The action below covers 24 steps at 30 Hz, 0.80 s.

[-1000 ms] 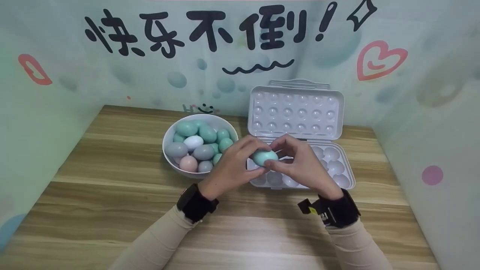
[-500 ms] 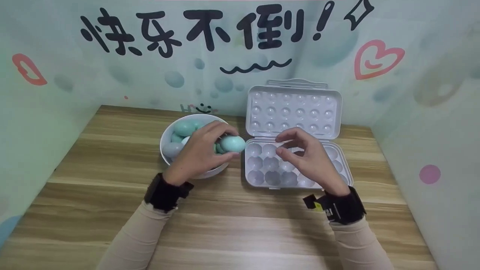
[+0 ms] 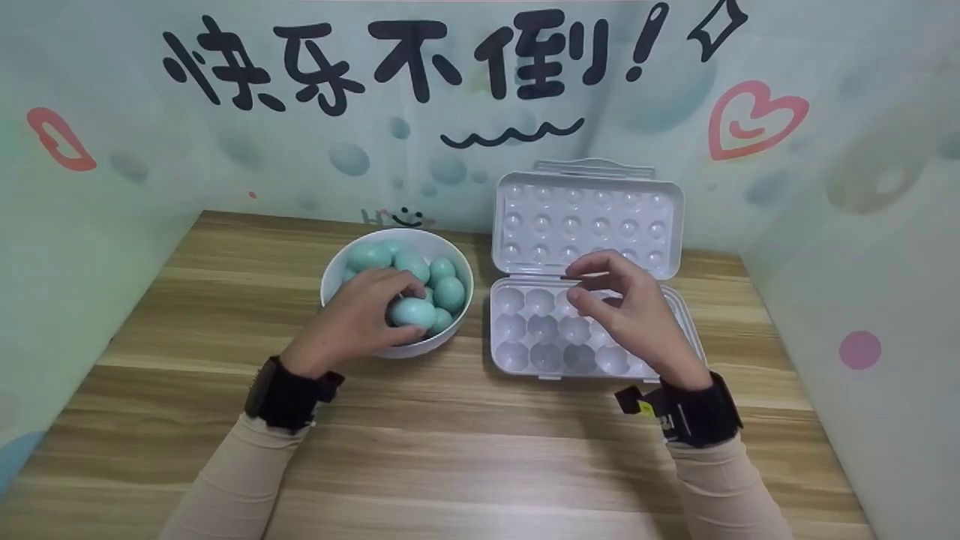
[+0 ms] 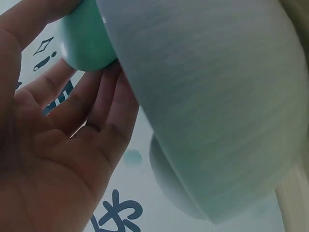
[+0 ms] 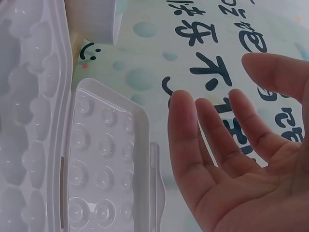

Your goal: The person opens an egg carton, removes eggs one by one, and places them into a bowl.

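My left hand [image 3: 352, 319] holds a pale teal egg [image 3: 412, 312] between thumb and fingers, over the white bowl [image 3: 463, 315]. The left wrist view shows the same teal egg [image 4: 87, 38] at the bowl's rim, with the bowl's outer wall [image 4: 207, 96] filling much of that view. Several green eggs [image 3: 448, 292] lie in the bowl; my hand covers others. My right hand [image 3: 637, 315] hovers over the white egg box [image 3: 495, 322], its fingers loosely bent with nothing between them. In the right wrist view the right hand [image 5: 246, 159] shows a bare palm.
Behind the tray of round hollows, the egg box's raised lid [image 3: 589, 225] stands against the printed backdrop [image 3: 300, 165]. The bowl sits left of the box on the wood-grain table [image 3: 450, 450]. Side panels [image 3: 862, 262] border the table.
The egg was between both hands; my right hand let it go and drew slightly right. My left hand carried it left to the bowl.
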Each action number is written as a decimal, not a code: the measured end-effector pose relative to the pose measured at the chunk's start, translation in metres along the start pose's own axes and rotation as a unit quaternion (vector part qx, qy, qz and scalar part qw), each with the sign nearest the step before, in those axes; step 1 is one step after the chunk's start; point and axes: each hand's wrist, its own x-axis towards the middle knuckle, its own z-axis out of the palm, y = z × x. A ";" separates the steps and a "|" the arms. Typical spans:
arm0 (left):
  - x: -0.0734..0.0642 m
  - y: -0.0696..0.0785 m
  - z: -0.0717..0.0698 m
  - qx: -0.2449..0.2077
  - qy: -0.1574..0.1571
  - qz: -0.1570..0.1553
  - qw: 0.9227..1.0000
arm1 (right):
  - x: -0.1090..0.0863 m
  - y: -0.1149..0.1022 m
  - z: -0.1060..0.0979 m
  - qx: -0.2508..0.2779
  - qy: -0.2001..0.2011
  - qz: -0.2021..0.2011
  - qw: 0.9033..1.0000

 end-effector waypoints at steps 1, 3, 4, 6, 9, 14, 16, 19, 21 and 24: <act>-0.001 -0.001 0.000 0.001 -0.004 0.001 1.000 | 0.000 0.000 0.000 0.004 0.001 0.000 1.000; -0.002 -0.003 0.000 0.005 -0.012 0.000 1.000 | 0.000 0.001 0.000 0.009 0.001 -0.001 1.000; -0.002 -0.003 0.000 0.006 -0.016 -0.002 1.000 | 0.000 0.001 0.000 0.010 0.002 -0.001 1.000; -0.003 -0.003 -0.001 0.009 -0.023 -0.008 1.000 | 0.000 0.001 0.001 0.011 0.002 -0.001 1.000; -0.004 -0.003 -0.002 0.009 -0.031 -0.017 0.999 | 0.001 0.000 0.001 0.005 0.004 -0.001 1.000; -0.006 -0.003 -0.001 0.008 -0.032 -0.017 0.999 | 0.001 -0.002 0.000 0.002 0.002 0.002 1.000; -0.006 -0.003 0.000 0.008 -0.029 -0.015 0.999 | 0.001 -0.002 0.000 0.007 0.000 0.006 1.000; -0.004 -0.003 0.002 0.006 -0.026 -0.010 1.000 | -0.001 -0.002 -0.001 0.014 0.001 0.014 1.000; -0.003 -0.002 0.001 0.007 -0.029 -0.009 1.000 | -0.002 -0.001 -0.002 0.014 0.003 0.015 1.000; -0.002 0.000 0.000 0.009 -0.035 -0.013 0.999 | -0.003 -0.001 -0.003 0.012 0.006 0.013 1.000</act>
